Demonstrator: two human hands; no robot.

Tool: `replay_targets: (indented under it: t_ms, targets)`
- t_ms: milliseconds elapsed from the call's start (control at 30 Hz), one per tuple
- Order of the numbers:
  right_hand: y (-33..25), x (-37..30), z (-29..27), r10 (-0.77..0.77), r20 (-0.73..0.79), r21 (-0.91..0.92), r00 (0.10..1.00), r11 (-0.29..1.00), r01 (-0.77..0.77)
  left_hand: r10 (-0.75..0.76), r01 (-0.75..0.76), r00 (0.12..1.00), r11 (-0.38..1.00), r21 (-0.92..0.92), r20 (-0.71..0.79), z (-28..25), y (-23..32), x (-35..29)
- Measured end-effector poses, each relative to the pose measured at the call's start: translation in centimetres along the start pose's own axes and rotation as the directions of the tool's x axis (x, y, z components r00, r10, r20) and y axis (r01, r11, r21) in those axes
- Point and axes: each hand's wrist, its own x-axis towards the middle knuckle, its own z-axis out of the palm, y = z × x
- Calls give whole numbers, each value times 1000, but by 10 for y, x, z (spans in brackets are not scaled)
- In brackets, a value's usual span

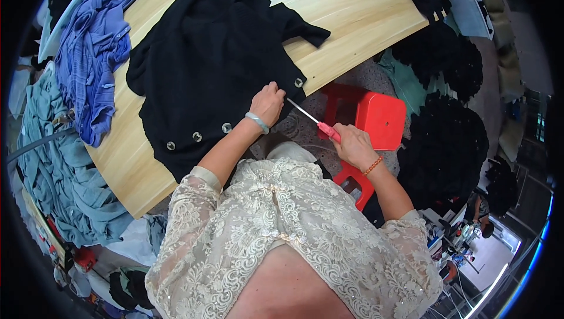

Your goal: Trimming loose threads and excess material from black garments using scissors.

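Note:
A black knitted garment point(217, 43) is spread over the near edge of a wooden table, with several round, shiny buttons point(197, 137) along its near border. My left hand point(268, 104), a pale bangle at its wrist, rests at that border with its fingers curled closed on the cloth. In my right hand point(352, 144) is a screwdriver-like tool point(325, 128) with a pink-red handle and a thin metal shaft. The shaft points up and left, and its tip comes close to my left fingertips. Whether the tip touches the cloth cannot be told. Another button point(298, 83) shows beyond the tip.
The wooden table point(352, 7) reaches away in front of me. A blue garment point(97, 54) lies on its left side, beside a heap of grey-green clothes point(70, 172). To the right stands a red plastic stool point(382, 120), with heaps of black garments point(443, 143) beyond it.

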Motion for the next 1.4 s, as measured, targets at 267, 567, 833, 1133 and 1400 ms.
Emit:
replay_targets:
  t_ms: [267, 567, 833, 1133, 1400]
  targets:
    - [10, -3, 3, 36, 73, 45, 997, 998, -39, 70, -71, 994, 997, 6, 80, -3, 4, 9]
    - [20, 8, -3, 213, 23, 12, 977, 977, -213, 46, -61, 997, 964, 257, 66, 35, 10, 75]
    - [19, 25, -15, 137, -128, 79, 982, 989, -127, 75, -67, 993, 993, -94, 91, 24, 11, 57]
    - [-44, 130, -73, 20, -359, 21, 933, 1000, -13, -304, 488, 581, 872, 25, -755, -162, -128, -4]
    - [-201, 257, -131, -356, -481, 188, 801, 850, 491, -188, 54, 850, 960, -275, -492, -173, -137, -4]
